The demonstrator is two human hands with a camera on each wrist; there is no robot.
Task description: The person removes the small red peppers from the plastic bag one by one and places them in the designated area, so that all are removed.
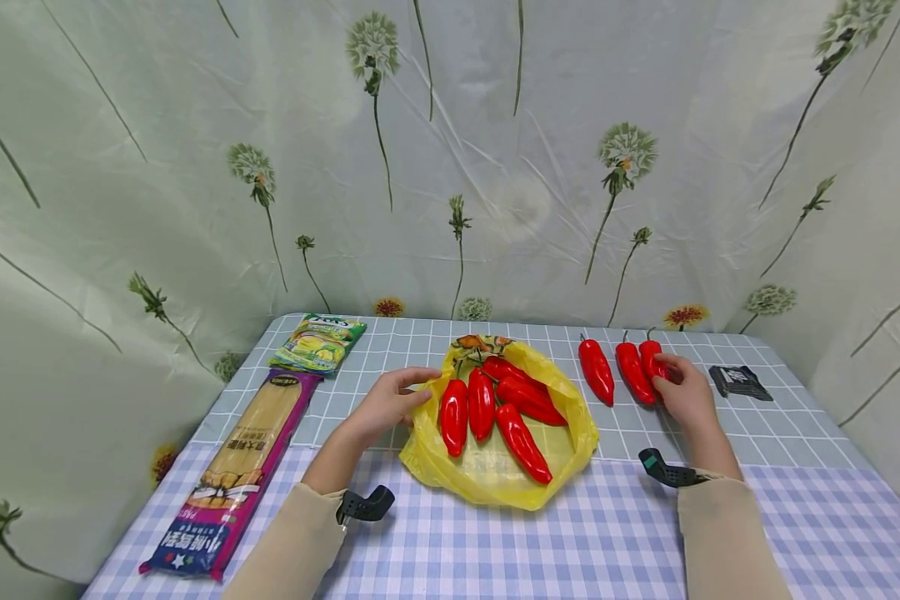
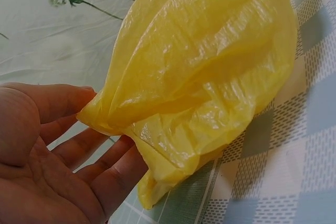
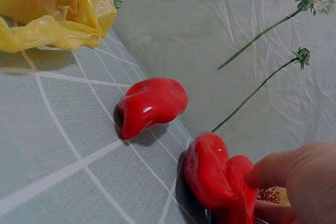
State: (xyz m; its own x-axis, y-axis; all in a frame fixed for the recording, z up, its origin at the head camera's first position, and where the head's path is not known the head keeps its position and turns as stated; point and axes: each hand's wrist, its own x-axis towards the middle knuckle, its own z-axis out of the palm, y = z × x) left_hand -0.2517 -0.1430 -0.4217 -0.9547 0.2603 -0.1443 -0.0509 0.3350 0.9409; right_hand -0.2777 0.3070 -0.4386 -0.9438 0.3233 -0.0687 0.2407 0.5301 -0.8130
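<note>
A yellow plastic bag (image 1: 495,496) stands open on the table with several red chili peppers (image 1: 525,442) inside. At its left rim is my left hand (image 1: 386,404); the left wrist view shows the thumb and fingers pinching a corner of the bag (image 2: 194,77). My right hand (image 1: 686,396) grips the rightmost of three red peppers lying right of the bag; part of that pepper (image 3: 240,182) is hidden by the fingers. Touching or nearly touching it on the left is a second pepper (image 1: 633,373). The third pepper (image 1: 596,371) lies apart, nearer the bag.
A long pack of dried noodles (image 1: 228,471) lies along the table's left side, with a green and yellow snack packet (image 1: 318,343) behind it. Right of my right hand is a small black packet (image 1: 739,382). A flower-patterned curtain (image 1: 495,167) hangs behind the table.
</note>
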